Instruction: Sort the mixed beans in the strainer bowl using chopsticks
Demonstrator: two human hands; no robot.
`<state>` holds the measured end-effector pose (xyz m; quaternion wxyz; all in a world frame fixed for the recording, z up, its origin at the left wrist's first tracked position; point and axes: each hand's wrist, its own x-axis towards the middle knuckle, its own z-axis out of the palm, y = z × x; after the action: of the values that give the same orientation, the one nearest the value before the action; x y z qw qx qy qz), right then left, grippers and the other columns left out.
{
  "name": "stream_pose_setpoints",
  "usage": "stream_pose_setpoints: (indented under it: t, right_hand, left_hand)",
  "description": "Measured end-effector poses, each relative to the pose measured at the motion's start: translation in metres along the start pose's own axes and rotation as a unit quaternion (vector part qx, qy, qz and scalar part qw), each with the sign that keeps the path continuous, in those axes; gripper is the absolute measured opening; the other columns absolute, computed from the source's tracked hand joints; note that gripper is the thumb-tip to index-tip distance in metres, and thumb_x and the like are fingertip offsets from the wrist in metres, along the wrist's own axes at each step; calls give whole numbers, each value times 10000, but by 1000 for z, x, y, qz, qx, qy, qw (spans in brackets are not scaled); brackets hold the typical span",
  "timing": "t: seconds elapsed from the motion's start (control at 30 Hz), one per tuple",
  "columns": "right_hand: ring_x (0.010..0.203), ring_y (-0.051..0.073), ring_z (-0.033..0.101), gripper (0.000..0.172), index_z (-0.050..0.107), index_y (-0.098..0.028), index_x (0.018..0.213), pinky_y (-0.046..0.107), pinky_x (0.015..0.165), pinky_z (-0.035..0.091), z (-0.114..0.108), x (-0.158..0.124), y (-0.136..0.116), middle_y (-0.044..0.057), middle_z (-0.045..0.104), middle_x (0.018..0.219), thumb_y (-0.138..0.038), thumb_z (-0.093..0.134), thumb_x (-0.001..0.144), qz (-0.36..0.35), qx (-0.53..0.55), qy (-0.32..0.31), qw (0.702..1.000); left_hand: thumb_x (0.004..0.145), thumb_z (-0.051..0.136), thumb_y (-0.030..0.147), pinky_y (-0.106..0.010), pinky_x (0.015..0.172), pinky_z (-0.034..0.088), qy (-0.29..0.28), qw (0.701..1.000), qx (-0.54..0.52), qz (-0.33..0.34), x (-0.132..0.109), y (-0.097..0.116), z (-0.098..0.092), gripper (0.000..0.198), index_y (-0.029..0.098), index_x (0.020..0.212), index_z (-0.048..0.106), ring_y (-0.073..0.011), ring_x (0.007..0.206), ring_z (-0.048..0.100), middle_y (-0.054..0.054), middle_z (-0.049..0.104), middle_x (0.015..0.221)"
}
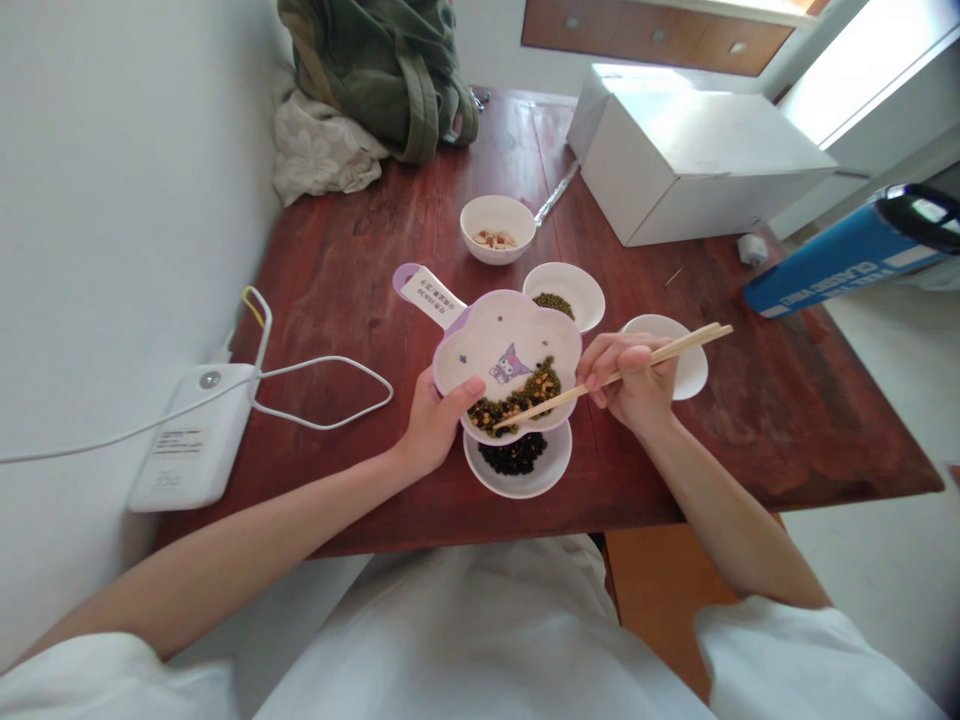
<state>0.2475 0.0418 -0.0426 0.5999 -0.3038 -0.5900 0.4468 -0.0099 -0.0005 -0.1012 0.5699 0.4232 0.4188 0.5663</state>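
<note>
My left hand (435, 425) grips the left rim of a flower-shaped bowl (480, 345) with a purple edge, a labelled handle and a cartoon figure inside. The bowl tilts towards me, and mixed beans (544, 385), green, yellow and dark, gather along its near side. Closed round a pair of chopsticks (675, 347) is my right hand (630, 380); their tips reach into the beans. Partly under the flower bowl, a white bowl (555, 475) holds black beans (514, 455). Behind it, another white bowl (589, 295) contains green beans (553, 303).
A white bowl (497, 215) with pale and reddish pieces stands farther back. Another white bowl (694, 375) sits behind my right hand. Around them are a white box (697, 150), blue bottle (847, 255), green bag (375, 70) and white power bank (195, 440) with a looping cable (330, 360).
</note>
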Motion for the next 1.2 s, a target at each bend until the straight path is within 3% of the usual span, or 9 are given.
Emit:
stream_pose_setpoints:
  t: [0.73,1.2]
  right_hand:
    - [317,84,538,668,901,-203,649,210,287,349,-1,1,-7,86,804,616,-711,817,1075,-13,-8,-47,999]
    - [267,73,481,746,818,-205,547,186,248,288,5,5,-1,57,722,509,-780,843,1021,10,36,-6,999]
  left_hand:
    - [911,936,768,-551,1168,707,-13,1000,0,4,-1,-2,0,686,224,1324,872,-396,1254,876,-136,935,1298]
    - [867,984,721,-532,1182,702,6,1000,-13,2,0,0,2,685,215,1319,890,-385,1242,877,-122,942,1296]
